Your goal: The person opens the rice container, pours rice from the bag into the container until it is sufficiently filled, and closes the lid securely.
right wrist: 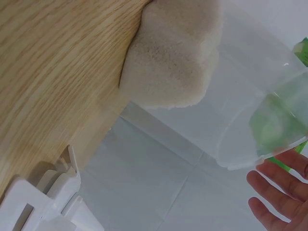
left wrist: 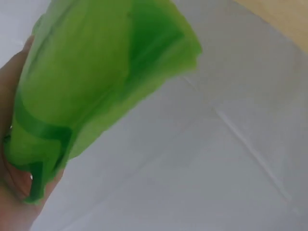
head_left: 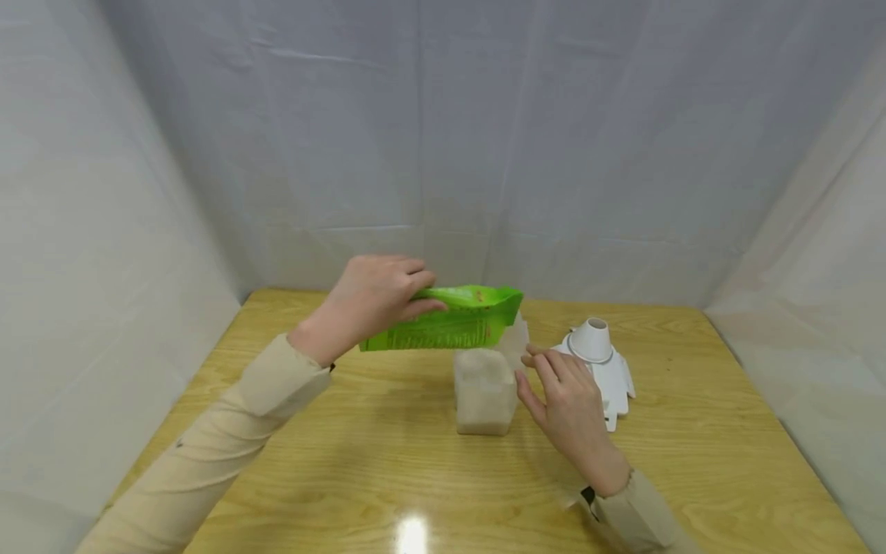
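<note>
My left hand grips a green printed plastic bag, thumb on the near side. The bag lies sideways, its right end above a translucent plastic container that stands on the table. In the right wrist view, pale rice-like grains fill the lower part of the container. Beside the container's upper rim is my right hand, its fingers spread and loosely bent; the fingertips are at the rim, and whether they press on it I cannot tell. The left wrist view shows the bag crumpled in the left hand.
A white lid-like part with a cone-shaped spout lies on the wooden table, just right of the container and behind the right hand. Pale sheets hang behind the table and along both sides.
</note>
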Tool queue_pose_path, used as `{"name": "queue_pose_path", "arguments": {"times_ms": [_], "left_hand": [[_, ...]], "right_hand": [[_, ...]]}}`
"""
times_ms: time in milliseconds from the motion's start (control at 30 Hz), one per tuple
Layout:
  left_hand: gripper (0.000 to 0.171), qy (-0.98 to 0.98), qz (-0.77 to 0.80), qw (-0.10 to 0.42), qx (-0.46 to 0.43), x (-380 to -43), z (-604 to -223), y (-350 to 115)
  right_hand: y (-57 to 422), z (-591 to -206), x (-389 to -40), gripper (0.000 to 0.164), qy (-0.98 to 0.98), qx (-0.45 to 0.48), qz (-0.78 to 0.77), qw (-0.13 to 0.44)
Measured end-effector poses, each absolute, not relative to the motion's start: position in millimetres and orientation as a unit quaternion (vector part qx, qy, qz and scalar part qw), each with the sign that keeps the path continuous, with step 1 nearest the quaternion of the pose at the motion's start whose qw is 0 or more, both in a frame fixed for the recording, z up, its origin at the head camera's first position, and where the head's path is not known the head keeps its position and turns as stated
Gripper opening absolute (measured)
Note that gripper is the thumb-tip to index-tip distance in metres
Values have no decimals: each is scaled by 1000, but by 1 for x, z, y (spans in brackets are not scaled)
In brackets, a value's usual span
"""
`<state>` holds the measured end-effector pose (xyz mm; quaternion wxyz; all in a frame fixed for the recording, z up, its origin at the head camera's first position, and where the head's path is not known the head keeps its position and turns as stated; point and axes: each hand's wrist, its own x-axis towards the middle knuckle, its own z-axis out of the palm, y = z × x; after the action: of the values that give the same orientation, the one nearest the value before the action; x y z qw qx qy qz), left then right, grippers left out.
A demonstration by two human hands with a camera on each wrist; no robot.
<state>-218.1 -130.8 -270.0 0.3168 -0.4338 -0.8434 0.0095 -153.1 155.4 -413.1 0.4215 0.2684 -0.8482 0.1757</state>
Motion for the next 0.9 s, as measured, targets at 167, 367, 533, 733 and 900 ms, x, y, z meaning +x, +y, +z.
{"name": "queue_pose_path", "arguments": {"times_ms": [167,367,533,733,900], "left_hand": [[34,-858,-28,300,-415,-219,-280,-137],[34,-871,-61,295,-389,-219,-292,-140],[35,-879,-91,290,-366,-217,-299,-140],[37,-888,-119,282,-342,-214,-306,-142],[38,-900,-147,277,-304,-211,-313,-142]], "right_hand": [[155,-414,-154,43,-846,270,176,424],[155,-415,-154,43,-847,271,178,422],[154,-415,-154,43,-848,271,179,420],[154,-415,-154,43,-848,270,180,419],[154,-414,-155,42,-847,271,178,421]]}}
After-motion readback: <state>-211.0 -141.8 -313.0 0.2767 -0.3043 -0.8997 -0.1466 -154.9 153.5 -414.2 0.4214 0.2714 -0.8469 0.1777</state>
